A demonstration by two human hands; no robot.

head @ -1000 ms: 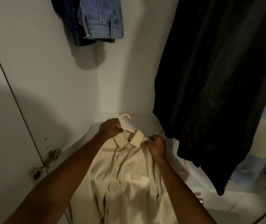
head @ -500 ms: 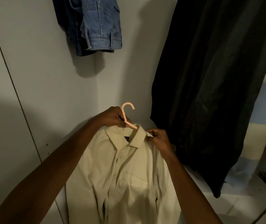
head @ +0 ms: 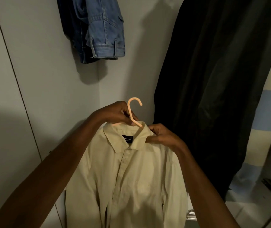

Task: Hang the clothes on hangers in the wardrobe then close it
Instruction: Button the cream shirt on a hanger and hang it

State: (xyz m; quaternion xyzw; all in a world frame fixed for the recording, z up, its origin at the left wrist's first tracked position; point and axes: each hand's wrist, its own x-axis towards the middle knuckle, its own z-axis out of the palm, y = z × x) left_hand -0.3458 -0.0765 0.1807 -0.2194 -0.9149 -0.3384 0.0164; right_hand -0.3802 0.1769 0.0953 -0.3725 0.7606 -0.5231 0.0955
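Shirt (head: 128,175) up in front of the open wardrobe (head: 37,66), cream, riding a peach hanger (head: 132,112). Left hand (head: 115,115) grips the hanger's neck; right hand (head: 161,134) pinches the collar. Denim (head: 105,30) and a dark garment (head: 213,79) hang behind.

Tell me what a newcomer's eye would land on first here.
The pale yellow shirt fills the lower middle, with a pink hanger poking out of its collar. The left hand grips the hanger's neck; the right hand pinches the collar. A black garment hangs at right, jeans at upper left.
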